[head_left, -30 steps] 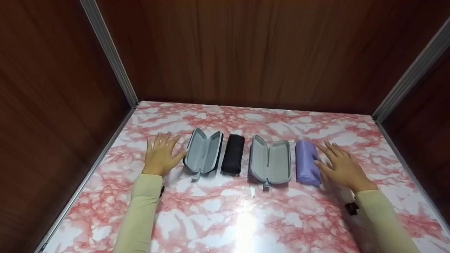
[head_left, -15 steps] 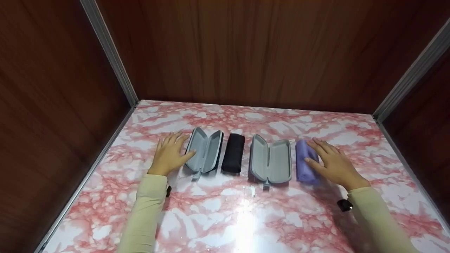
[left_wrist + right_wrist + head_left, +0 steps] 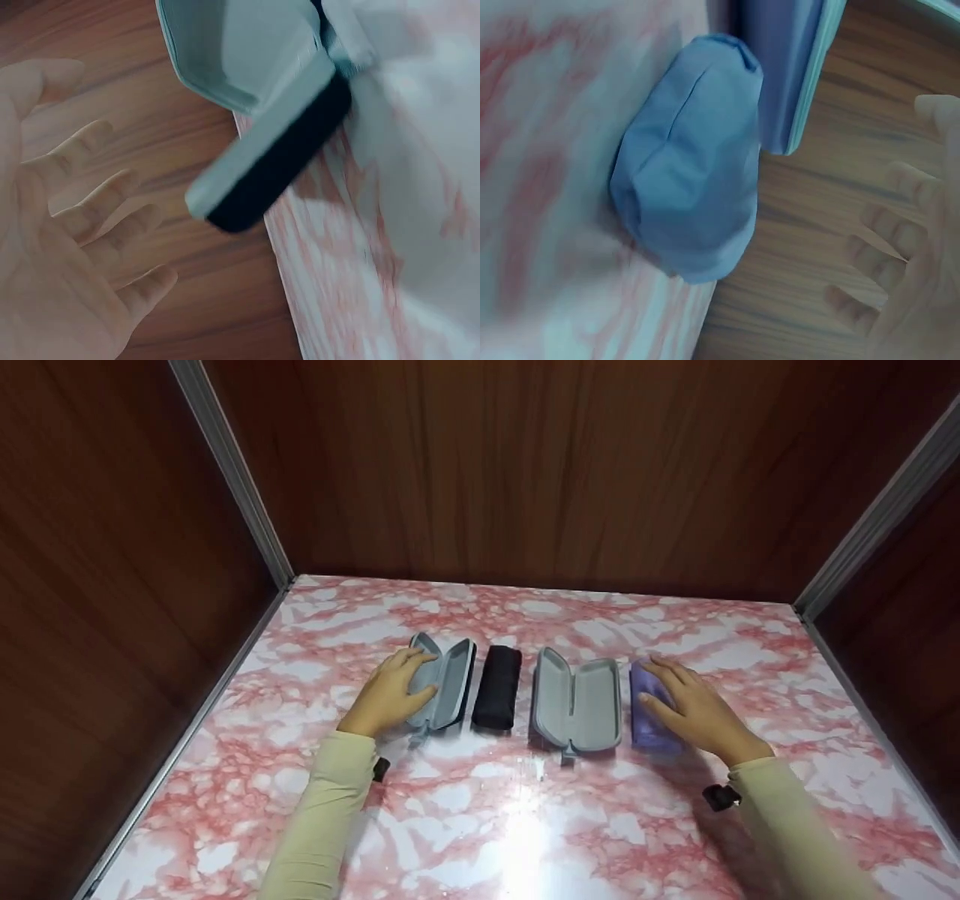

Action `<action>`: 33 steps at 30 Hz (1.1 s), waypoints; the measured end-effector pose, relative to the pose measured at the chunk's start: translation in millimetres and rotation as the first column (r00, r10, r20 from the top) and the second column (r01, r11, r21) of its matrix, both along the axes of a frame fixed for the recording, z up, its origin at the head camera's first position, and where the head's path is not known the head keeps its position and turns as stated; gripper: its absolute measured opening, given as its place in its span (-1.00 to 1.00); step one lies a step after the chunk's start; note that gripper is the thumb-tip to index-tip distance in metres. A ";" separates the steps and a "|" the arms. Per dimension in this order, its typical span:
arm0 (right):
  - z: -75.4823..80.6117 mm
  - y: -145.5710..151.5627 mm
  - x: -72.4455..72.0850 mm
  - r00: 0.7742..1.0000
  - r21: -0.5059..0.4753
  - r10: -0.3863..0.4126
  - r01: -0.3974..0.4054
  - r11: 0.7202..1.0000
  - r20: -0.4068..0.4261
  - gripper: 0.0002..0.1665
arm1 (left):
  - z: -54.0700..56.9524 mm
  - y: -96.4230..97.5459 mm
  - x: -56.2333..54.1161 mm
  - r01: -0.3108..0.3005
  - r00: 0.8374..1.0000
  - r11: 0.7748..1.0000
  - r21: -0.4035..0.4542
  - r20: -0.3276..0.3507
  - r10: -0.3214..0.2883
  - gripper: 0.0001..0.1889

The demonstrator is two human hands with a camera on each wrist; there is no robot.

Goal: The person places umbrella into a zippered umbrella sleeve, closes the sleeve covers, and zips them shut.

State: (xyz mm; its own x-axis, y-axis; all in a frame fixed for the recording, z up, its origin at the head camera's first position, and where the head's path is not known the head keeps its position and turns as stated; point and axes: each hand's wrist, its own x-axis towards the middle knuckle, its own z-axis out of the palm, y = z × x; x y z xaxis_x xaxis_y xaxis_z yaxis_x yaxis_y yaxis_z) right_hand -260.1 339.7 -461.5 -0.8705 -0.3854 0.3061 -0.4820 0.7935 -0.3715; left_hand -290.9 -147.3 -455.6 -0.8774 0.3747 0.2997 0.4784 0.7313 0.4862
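My left hand (image 3: 386,695) is held over the left half of an open zip case (image 3: 454,684) with a grey lining and black outside. Its fingers are spread and hold nothing; the left wrist view shows a gap between the hand (image 3: 67,217) and the case (image 3: 255,52). On the right, my other hand (image 3: 703,712) hovers over a purple cloth-covered roll (image 3: 651,729), hiding part of it. The right wrist view has the roll (image 3: 694,165) lying on the table, apart from the loosely bent fingers (image 3: 881,266).
Between the hands lie a black cloth-covered roll (image 3: 497,688) and a second open zip case (image 3: 598,705), lined in pale grey. Dark wood panels (image 3: 510,472) enclose the red-and-white marbled table (image 3: 450,840) at the back and both sides.
My left hand has moved right, from beside the left case to over it. My right hand has moved left over the purple roll. The cases and rolls have stayed in place.
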 end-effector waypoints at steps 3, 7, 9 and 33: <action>-0.8 -3.5 -1.6 0.999 -0.061 0.032 -0.032 0.998 0.001 -0.37 | -0.5 8.8 -0.1 0.046 0.999 0.998 0.033 0.007 -0.047 -0.49; -4.2 -9.3 -2.6 0.999 -0.103 0.047 -0.046 0.994 0.008 -0.42 | 0.5 22.4 -0.2 0.106 0.991 0.991 0.082 0.069 -0.112 -0.51; -6.1 -11.9 -3.3 0.999 -0.108 0.046 -0.044 0.993 0.018 -0.44 | 1.7 30.0 -0.3 0.121 0.986 0.988 0.093 0.100 -0.130 -0.50; -20.4 -35.9 -8.3 0.994 -0.303 -0.038 0.068 0.951 0.104 -0.45 | 2.1 111.6 2.3 0.194 0.930 0.922 0.334 0.237 -0.282 -0.46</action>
State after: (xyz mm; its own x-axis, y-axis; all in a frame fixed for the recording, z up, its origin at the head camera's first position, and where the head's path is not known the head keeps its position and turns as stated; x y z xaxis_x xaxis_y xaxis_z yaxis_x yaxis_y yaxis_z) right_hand -268.4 303.7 -481.9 -0.9180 -0.2395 0.3160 -0.3928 0.6581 -0.6424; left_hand -288.7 -35.7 -453.5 -0.8367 0.5134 0.1909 0.4349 0.4108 0.8013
